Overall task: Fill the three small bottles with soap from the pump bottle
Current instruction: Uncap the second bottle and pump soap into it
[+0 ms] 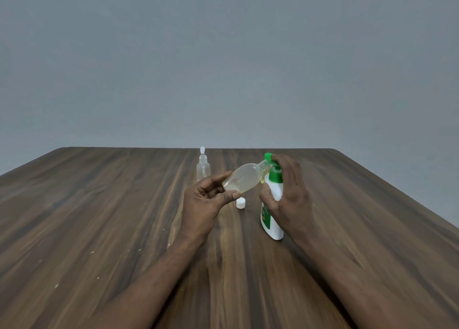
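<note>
My left hand (208,199) grips a small clear bottle (244,177) by its base, tilted so its open neck meets the green nozzle of the pump bottle (272,219). Yellowish soap lies inside the tilted bottle. My right hand (289,194) wraps the white pump bottle, fingers on top of its green pump head, thumb against its side. A small white cap (240,202) lies on the table between my hands. Farther back stands a second small clear bottle (203,166) with a white spray top, upright. A third small bottle is not visible.
The dark wooden table (124,229) stretches wide on both sides, its far edge just behind the spray bottle. A plain grey wall (223,55) fills the background.
</note>
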`<state>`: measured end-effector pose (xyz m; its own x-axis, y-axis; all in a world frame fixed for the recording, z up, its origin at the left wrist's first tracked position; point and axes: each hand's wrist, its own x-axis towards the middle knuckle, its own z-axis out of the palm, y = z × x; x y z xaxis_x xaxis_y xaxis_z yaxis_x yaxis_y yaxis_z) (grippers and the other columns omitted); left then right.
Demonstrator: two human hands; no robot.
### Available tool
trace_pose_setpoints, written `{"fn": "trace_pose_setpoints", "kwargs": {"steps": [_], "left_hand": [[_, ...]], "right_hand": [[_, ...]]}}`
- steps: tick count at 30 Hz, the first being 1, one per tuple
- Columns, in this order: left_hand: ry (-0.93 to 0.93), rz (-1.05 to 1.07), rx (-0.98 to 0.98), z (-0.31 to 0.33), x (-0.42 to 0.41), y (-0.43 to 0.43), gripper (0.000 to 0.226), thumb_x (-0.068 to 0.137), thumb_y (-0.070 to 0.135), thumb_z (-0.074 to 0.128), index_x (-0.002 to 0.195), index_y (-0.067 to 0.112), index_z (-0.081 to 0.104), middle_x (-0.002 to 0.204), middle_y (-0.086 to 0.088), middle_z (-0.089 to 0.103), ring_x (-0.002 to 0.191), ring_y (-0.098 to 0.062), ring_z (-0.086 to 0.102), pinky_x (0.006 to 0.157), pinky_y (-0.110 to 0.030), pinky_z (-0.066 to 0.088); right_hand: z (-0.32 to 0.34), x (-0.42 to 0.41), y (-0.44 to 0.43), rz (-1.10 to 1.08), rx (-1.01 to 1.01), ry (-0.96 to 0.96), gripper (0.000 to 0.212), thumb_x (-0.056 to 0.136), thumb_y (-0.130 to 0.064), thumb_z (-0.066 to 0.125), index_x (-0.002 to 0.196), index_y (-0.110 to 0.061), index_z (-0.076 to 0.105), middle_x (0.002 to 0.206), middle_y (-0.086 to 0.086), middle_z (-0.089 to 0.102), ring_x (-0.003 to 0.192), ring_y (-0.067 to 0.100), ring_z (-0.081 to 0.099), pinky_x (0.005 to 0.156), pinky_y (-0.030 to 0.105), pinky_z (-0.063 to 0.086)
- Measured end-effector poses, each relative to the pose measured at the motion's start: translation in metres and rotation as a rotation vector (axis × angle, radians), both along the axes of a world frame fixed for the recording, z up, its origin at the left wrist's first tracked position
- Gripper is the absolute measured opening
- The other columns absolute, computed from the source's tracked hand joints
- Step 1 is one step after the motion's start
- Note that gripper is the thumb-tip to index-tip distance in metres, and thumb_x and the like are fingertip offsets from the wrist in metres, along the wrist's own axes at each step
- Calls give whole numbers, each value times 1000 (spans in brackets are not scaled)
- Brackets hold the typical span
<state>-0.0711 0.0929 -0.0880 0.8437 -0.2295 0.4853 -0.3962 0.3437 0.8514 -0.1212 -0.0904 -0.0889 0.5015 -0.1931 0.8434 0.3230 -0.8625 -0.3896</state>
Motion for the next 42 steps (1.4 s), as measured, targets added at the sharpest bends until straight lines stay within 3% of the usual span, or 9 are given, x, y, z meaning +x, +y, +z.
{"fn": "trace_pose_setpoints", "kwargs": {"steps": [4, 14, 20, 29, 37, 42], "left_hand": [[-4, 4, -6, 0, 0, 0, 46, 69, -5, 82, 113, 9, 73, 101, -4, 79, 98, -21, 75, 86, -32, 61], [3, 8, 2, -2, 1, 0, 48, 69, -2, 83, 115, 6, 72, 103, -6, 78, 100, -23, 74, 87, -35, 61], [2, 8, -3, -1, 1, 0, 46, 71, -5, 82, 114, 6, 72, 102, -5, 79, 99, -23, 74, 87, -37, 61], [9, 12, -6, -2, 1, 0, 46, 71, -6, 82, 114, 6, 73, 102, -5, 79, 99, -21, 74, 85, -32, 61], [18, -1, -24, -1, 3, -1, 46, 71, -8, 81, 115, 5, 72, 102, -7, 79, 100, -22, 74, 85, -33, 61], [11, -6, -21, -1, 3, 0, 46, 71, -8, 81, 115, 6, 72, 102, -7, 78, 99, -22, 74, 84, -32, 61]], "right_hand": [[-1, 0, -1, -14, -14, -9, 69, 80, -11, 72, 142, -19, 43, 134, -13, 41, 117, 8, 52, 86, 21, 46], [1, 0, 0, 41, -3, -45, 50, 87, -26, 62, 135, -16, 51, 132, -11, 47, 120, 12, 54, 96, 33, 49], [0, 0, -2, 1, -6, 3, 67, 81, -11, 70, 143, -19, 44, 136, -14, 41, 121, 11, 51, 91, 32, 51], [0, 0, 0, 36, 15, -24, 56, 84, -9, 71, 136, -17, 50, 136, -12, 46, 124, 13, 52, 96, 39, 49], [-1, 1, -2, 14, 0, -14, 66, 80, -8, 69, 141, -15, 46, 135, -9, 44, 122, 14, 51, 96, 37, 50], [0, 0, 0, 28, 7, -24, 60, 81, -10, 68, 138, -15, 49, 135, -10, 45, 122, 13, 52, 96, 36, 50]]}}
